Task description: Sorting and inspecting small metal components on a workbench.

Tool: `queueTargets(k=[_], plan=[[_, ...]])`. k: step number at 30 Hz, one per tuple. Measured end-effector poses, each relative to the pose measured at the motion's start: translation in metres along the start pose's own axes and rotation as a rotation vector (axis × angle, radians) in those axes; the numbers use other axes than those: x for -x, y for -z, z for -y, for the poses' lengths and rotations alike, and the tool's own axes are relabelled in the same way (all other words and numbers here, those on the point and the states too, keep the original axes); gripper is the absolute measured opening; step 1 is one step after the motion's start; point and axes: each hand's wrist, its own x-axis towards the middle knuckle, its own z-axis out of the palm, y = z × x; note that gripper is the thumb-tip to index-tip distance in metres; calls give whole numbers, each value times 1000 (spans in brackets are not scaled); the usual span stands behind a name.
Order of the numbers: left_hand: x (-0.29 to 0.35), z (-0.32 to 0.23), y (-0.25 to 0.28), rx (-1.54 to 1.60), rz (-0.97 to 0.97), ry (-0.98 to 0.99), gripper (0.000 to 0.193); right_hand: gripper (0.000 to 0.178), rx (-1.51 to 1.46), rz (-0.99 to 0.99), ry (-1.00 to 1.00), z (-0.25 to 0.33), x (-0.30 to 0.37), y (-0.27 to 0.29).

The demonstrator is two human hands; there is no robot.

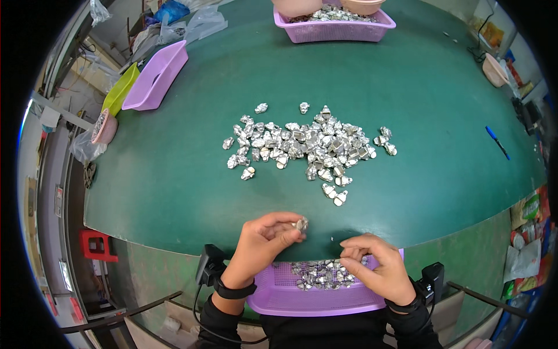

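Observation:
My left hand (pixel 261 244) is above the table's near edge, its thumb and fingers pinching a small shiny silver metal part (pixel 301 224). To its right, my right hand (pixel 376 263) hovers over the rim of a purple plastic basket, fingers curled toward the thumb; whatever it holds, if anything, is too small to make out. The purple basket (pixel 317 306) sits just below the table edge in front of me, with several small silver metal pieces (pixel 325 274) inside. Beyond my hands, a loose pile of similar silver metal parts (pixel 325 142) spreads over the green table (pixel 192 157).
At the far edge stands another purple basket (pixel 340 34) of metal parts with bowls on top. An empty-looking purple tray (pixel 156 78), a green tray (pixel 120 90) and a pink basket (pixel 105 128) line the left edge. A blue pen (pixel 497 142) lies at the right.

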Motion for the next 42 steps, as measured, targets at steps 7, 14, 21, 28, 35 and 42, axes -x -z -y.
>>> queueTargets(k=[7, 14, 21, 28, 35, 42], plan=[[15, -8, -14, 232, 238, -107, 25, 32, -78, -25, 116, 10, -11, -10], [13, -12, -18, 51, 320, -251, 23, 29, -56, 4, 175, 12, -7, -6], [15, -10, -22, 314, 306, -142, 25, 27, -239, -29, 102, 11, -4, -10], [14, -9, -27, 3, 273, -322, 36, 23, -503, -7, -38, 2, -1, -8], [15, -16, -33, -286, 142, -557, 32, 24, -656, 175, -37, -6, -4, -5], [12, -20, -34, -365, 125, -635, 35, 26, -712, 259, -88, -10, -6, -7]])
